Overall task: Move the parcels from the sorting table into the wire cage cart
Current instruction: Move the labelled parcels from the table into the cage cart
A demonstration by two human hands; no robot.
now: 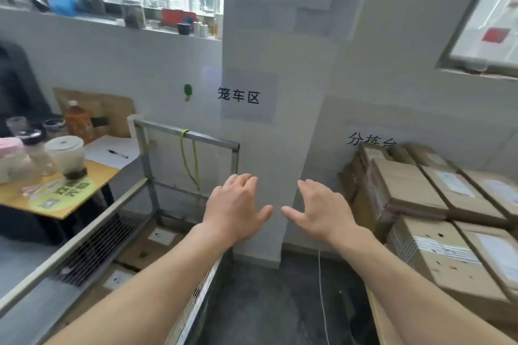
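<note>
Both empty with fingers spread, the left hand [235, 204] and right hand [319, 210] hover between the cart [196, 136] at left and the parcels [414, 185] stacked at right; best to grip the top one by opposite sides.

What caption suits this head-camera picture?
Open and empty, the left hand and right hand hover between the wire cage cart and stacked parcels.

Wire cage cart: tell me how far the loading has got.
Done: a few flat brown cardboard parcels with white labels lie on the floor of the grey metal wire cage cart. In hand: nothing; the left hand and right hand are both open and empty. Left: the stack of brown cardboard boxes on the right, which looks like most of the job.
</note>
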